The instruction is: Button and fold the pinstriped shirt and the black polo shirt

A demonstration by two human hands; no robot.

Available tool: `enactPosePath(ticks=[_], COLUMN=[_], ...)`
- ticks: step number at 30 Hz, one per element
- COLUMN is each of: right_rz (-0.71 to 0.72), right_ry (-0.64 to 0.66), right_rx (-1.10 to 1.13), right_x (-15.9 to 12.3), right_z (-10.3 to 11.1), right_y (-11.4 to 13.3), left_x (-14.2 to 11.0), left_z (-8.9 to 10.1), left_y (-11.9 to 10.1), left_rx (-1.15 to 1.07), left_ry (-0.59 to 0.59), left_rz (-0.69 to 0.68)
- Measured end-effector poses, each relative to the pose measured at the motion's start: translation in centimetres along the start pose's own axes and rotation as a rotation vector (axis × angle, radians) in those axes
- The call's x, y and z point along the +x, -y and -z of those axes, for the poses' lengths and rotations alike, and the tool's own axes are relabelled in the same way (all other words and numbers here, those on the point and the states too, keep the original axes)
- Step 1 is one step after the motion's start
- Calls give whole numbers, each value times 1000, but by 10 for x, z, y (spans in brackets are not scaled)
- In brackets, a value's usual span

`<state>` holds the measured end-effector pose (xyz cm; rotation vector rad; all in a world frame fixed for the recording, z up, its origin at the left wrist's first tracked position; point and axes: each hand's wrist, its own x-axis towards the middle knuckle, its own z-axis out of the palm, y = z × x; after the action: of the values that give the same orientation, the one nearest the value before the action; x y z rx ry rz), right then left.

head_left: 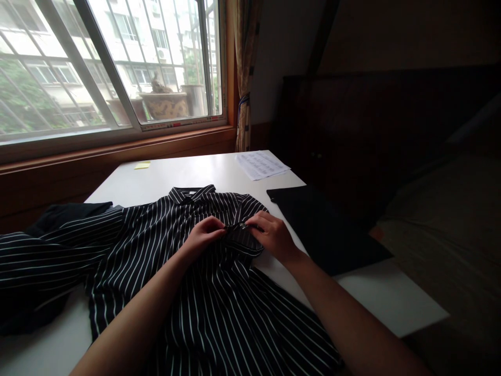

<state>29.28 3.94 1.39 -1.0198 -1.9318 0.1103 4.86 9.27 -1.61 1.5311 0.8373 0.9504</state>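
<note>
A black-and-white striped collared shirt [151, 250] lies spread on the white table [199, 164], its collar [191, 194] toward the window [156, 62]. The left hand [205, 232] pinches one end of what looks like a cuff [237, 226] between thumb and fingertips, over the chest of the shirt; the right hand [272, 234] pinches the other end, thumb against curled fingers. Exactly where the fingertips meet the cloth is hard to make out (dark stripes on dark folds hide the edges), and the small pale detail by the right fingertips is too small to identify.

The forearms cover parts of the shirt, its lower end runs out of view at the bottom, and the sleeve on the left side is cut off by the picture's edge. Dark cloth [74, 215] shows partly from behind that sleeve. A black cloth [324, 230] lies at the table's right side; the room beyond is mostly lost in shadow.

Inside the collar is a small white label [191, 192], unreadable. The printed sheets [261, 165] near the far right corner carry rows of illegible marks. No writing can be read on the yellow sticky note [142, 164], nor on the red-marked strip [176, 125] along the window frame.
</note>
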Motion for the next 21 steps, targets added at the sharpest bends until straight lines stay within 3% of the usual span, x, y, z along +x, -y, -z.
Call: enactPosePath(ticks=[10, 21], right_rz=[120, 210], right_ry=[171, 162], right_rx=[2, 28], right_x=[-5, -5], right_z=[-17, -28], right_y=[2, 3], left_x=[0, -2], left_z=[0, -4], left_y=[1, -3], left_rx=[-28, -13], left_ry=[14, 44], left_rz=[-6, -33])
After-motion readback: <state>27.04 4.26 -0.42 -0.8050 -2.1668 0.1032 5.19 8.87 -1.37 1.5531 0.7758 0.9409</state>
